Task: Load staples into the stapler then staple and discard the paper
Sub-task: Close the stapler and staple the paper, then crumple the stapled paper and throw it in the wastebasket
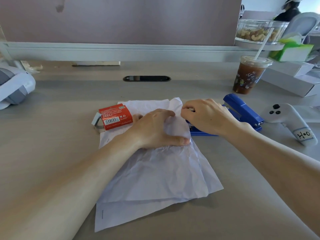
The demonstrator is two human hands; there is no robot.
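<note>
Pinning the crumpled paper flat, the left hand may slip while the right hand pinches its corner at the stapler, misplacing the staple.

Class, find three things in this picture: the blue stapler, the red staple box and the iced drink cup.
blue stapler (242,108): head view, on its raised top arm.
red staple box (115,116): head view, on its printed top face.
iced drink cup (246,77): head view, on its side wall.

grey desk | mauve partition behind | daylight far right
</note>
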